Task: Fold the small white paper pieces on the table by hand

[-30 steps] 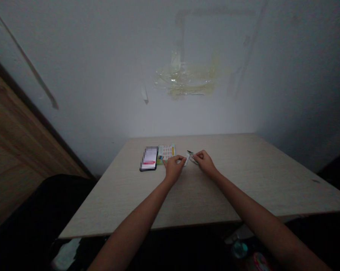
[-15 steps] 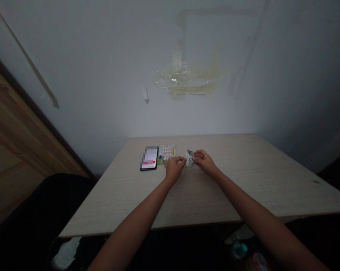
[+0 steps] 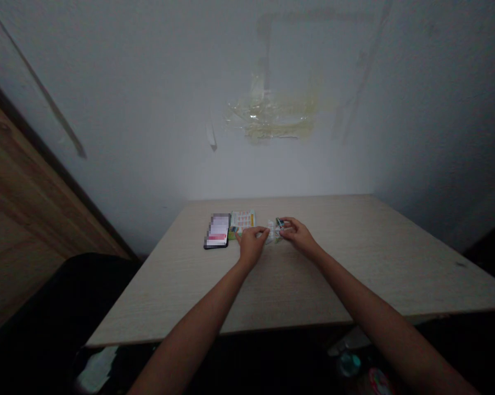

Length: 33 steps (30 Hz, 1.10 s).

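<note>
**L hand** (image 3: 251,245): palm down on table side, fingers curled twd centre, tips on L end of clear pkt (image 3: 274,231). Grip: closed, pinching pkt.

**R hand** (image 3: 299,236): comes in from the R, fingers pointing L, tips on R end of pkt. Grip: closed, also pinching pkt. Exact finger placement too small to tell.

**Pkt**: crinkled clear plastic w/ small teal & dark bit at R end, held between both hands, just above table, near its far edge. Contents can't be made out.

**Nearby**: card (image 3: 243,222), printed green/orange/white, flat on table, just L of pkt, its lower edge near L fingertips. Phone (image 3: 217,230), screen up & pixelated, right beside card.

**Table** (image 3: 354,263): pale wood-look top, pushed against wall.

**Surroundings**: wall (image 3: 119,164) white, w/ yellowed tape (image 3: 272,118) stuck above table. Wood panel (image 3: 21,192) at L. Dark seat (image 3: 66,296) lower L. Bottle (image 3: 349,364) on floor below table, dim.
</note>
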Tool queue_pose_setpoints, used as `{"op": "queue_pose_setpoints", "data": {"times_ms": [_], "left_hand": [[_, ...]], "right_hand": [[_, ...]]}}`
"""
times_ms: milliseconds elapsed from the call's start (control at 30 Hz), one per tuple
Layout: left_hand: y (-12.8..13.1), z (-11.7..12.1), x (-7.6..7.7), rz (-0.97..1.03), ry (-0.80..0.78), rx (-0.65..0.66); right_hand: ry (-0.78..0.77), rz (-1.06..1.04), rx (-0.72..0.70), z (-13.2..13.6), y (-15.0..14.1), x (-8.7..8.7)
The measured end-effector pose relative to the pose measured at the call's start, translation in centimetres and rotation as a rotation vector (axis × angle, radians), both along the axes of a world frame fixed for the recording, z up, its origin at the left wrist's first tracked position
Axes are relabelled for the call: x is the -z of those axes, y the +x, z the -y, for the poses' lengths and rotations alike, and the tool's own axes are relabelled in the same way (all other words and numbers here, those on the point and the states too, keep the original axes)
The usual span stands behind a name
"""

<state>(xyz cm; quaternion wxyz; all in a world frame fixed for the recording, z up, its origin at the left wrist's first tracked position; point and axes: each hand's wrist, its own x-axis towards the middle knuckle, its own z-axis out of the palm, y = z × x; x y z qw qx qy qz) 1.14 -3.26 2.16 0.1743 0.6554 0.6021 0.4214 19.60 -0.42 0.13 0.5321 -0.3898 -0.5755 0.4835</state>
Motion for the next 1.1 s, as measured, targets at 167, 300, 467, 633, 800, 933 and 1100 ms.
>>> {"op": "queue_pose_setpoints", "data": {"times_ms": [167, 300, 467, 633, 800, 933, 1100], "left_hand": [[-0.05, 0.05, -0.04, -0.004, 0.016, -0.009], [-0.05, 0.13, 0.02, -0.020, 0.022, -0.013], [-0.01, 0.23, -0.07, -0.034, 0.024, -0.009], [0.02, 0.26, -0.12, -0.031, 0.024, -0.008], [0.02, 0.25, 0.01, -0.028, 0.008, -0.007], [-0.03, 0.20, 0.18, -0.052, -0.003, 0.009], [-0.03, 0.18, 0.33, -0.116, -0.055, 0.032]], "right_hand": [[0.021, 0.080, 0.039, -0.11, 0.11, 0.35], [0.020, 0.122, 0.041, 0.14, 0.06, 0.09], [0.020, 0.165, 0.053, 0.14, 0.09, 0.16], [0.040, 0.213, 0.063, -0.25, 0.21, 0.81], [0.127, 0.315, 0.075, -0.24, 0.49, 0.79], [0.276, 0.565, 0.130, 0.14, 0.82, 0.24], [0.338, 0.716, 0.124, 0.22, 1.00, 0.46]]}}
